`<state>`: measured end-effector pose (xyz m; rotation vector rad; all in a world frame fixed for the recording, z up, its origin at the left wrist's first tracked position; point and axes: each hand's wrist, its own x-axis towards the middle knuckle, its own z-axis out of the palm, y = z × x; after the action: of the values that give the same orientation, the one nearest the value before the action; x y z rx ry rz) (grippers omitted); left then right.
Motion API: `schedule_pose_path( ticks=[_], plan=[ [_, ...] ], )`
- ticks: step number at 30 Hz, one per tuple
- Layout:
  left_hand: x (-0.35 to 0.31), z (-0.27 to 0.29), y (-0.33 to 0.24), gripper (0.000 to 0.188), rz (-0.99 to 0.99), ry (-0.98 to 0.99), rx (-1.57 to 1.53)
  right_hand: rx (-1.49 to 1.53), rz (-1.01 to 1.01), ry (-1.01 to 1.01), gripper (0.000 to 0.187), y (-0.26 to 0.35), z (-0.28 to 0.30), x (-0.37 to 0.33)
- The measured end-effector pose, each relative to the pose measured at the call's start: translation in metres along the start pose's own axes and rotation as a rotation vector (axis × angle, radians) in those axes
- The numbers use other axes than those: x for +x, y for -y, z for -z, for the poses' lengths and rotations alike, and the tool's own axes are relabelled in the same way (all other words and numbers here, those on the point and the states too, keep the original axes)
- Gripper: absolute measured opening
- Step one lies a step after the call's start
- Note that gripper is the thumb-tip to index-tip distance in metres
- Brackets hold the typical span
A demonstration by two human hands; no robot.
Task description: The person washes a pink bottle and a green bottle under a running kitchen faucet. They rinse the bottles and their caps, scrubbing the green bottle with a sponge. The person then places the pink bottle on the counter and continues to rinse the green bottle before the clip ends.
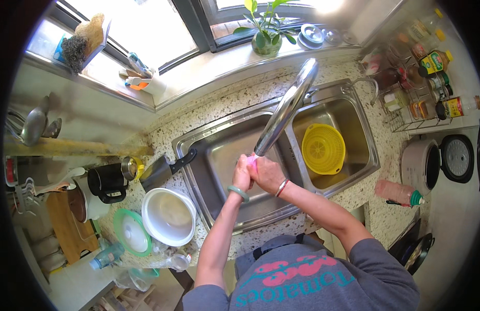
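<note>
Both my hands meet over the left basin of the steel sink (pixel 231 231), just below the mouth of the chrome faucet (pixel 287 106). My left hand (pixel 242 175), with a green bangle at its wrist, is closed round a small pink cloth-like thing (pixel 253 164). From the other side my right hand (pixel 269 176) grips the same pink thing, its knuckles upward. Most of it is hidden by the fingers, so its exact kind is unclear.
A yellow colander (pixel 323 149) sits in the right basin. Left of the sink lie a cleaver (pixel 165 170) with its black handle over the rim, a white pot (pixel 169 216) and a green-rimmed lid (pixel 132 232). A bottle rack (pixel 413 123) and a rice cooker (pixel 417 165) stand at right.
</note>
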<state>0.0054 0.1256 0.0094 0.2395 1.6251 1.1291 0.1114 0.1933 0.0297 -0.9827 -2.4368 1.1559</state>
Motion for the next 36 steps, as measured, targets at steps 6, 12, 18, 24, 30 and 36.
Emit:
schedule_pose_path(
  ticks=[6, 12, 18, 24, 30, 36],
  plan=[
    [-0.013, -0.006, -0.007, 0.043, -0.545, -0.291, 0.546, 0.889, -0.672, 0.387, 0.053, -0.010, -0.012, 0.027],
    [-0.003, -0.005, 0.000, 0.049, -0.335, -0.201, 0.169, 0.359, -0.284, 0.025, 0.049, -0.012, -0.027, 0.020],
    [-0.002, 0.005, -0.006, 0.059, 0.299, 0.184, -0.157, -0.139, 0.035, 0.122, 0.031, -0.014, -0.010, 0.007],
    [-0.010, 0.005, -0.004, 0.060, 0.032, 0.043, -0.273, 0.640, -0.470, 0.160, 0.029, -0.013, -0.011, 0.029],
    [-0.028, 0.007, -0.039, 0.056, 0.221, 0.268, -0.582, 1.101, -0.364, 0.188, 0.039, -0.005, 0.008, -0.004],
    [-0.018, -0.006, -0.023, 0.057, 0.116, 0.208, -0.600, 1.369, -0.577, 0.031, 0.033, 0.029, 0.004, -0.004]
  ],
)
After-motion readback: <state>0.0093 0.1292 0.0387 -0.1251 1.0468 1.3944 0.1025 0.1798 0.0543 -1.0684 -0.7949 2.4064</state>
